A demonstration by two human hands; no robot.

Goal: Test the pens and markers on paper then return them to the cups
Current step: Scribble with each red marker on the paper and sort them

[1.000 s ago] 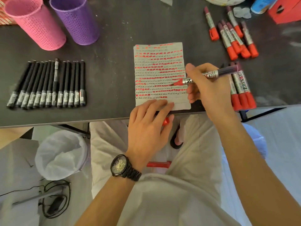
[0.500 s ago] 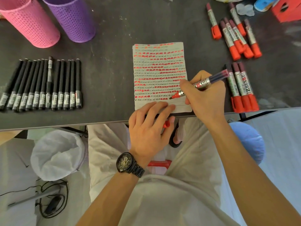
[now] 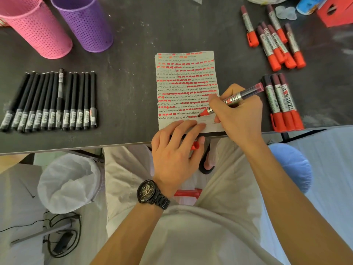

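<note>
pink cup (image 3: 36, 29), purple cup (image 3: 86, 23): dotted with holes | pens (image 3: 49, 102): black, white barcode labels | paper (image 3: 185, 88): pale, rows of red dashes and black scribbles | markers (image 3: 282, 100): red caps, silver bodies, maroon ends | marker (image 3: 246, 93): red tip | cap (image 3: 194, 145): red | table (image 3: 129, 54): dark grey | watch (image 3: 150, 192): black

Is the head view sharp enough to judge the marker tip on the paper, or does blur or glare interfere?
Head view: the marker and paper are sharp at centre; head view: the black pens smear toward the left edge; head view: pale sheen on the table far right.
</note>
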